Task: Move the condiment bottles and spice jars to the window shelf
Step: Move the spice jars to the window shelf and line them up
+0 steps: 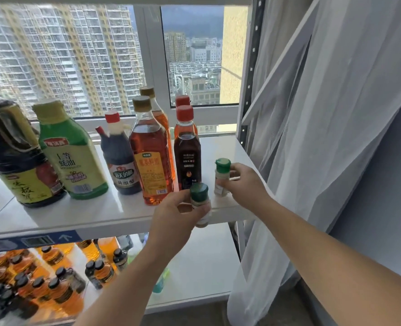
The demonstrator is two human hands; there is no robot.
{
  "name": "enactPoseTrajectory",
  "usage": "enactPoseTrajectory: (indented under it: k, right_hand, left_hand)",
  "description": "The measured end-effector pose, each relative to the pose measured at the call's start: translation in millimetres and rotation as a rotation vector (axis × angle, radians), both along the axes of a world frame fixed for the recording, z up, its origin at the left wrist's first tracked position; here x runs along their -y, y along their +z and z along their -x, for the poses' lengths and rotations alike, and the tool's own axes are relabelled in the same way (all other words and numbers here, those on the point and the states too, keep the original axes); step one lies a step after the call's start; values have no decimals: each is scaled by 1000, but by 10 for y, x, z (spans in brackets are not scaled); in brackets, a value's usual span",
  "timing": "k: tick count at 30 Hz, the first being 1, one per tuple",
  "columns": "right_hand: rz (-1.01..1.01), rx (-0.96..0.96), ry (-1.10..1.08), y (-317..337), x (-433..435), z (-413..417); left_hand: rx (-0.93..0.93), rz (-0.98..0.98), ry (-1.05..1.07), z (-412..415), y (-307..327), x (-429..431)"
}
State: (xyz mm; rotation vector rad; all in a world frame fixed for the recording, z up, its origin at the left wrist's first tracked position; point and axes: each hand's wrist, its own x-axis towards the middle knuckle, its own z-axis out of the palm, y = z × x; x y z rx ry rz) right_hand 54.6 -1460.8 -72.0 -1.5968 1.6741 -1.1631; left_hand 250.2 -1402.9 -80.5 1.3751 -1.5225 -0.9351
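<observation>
Window shelf point(124, 208): seven condiment bottles stand upright along it, from the left end to right of centre.
- Dark jug point(13, 156) at the left end.
- Green bottle point(70, 156) just beside it.
- Dark vinegar bottle point(122, 161).
- Amber bottle point(150, 156), with a second amber bottle point(158, 114) behind it.
- Red-capped dark bottle point(186, 151), with another red cap point(182, 100) behind it.

Left hand point(171, 215): fingers and thumb curled around the dark-capped spice jar point(199, 203) at the shelf's front edge. Whether its base rests on the shelf cannot be told.

Right hand point(244, 184): grips the light-capped spice jar point(222, 177), upright near the front right corner, just right of the red-capped dark bottle.

The two jars are near each other, not touching.

A lower shelf point(206, 267) carries many small dark-capped bottles point(53, 278) at its left. A white curtain point(312, 137) hangs to the right.
</observation>
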Motion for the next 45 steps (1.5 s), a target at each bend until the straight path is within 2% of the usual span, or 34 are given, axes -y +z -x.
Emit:
enactPoseTrajectory:
  k: [9, 22, 26, 30, 32, 36, 39, 45]
  right_hand:
    - [-63, 19, 18, -38, 731, -37]
    - [-86, -128, 48, -6, 1241, -86]
    - [-130, -98, 30, 6, 1090, -72]
    - [54, 3, -17, -91, 564, -9]
    - [142, 27, 27, -147, 201, 21]
    - [127, 101, 250, -262, -326, 33]
    - [147, 63, 317, -266, -445, -12]
    - [187, 85, 236, -233, -475, -56]
  left_hand:
    - [-54, 5, 39, 128, -19, 55]
    - [27, 20, 102, 146, 50, -26]
    - [41, 19, 115, 184, 42, -40]
    - [27, 39, 122, 212, 30, -31]
    - [21, 38, 131, 225, 36, -14]
    - [8, 63, 146, 251, 78, 34]
    - [12, 75, 134, 306, 120, 44]
    - [-2, 85, 103, 406, 165, 39]
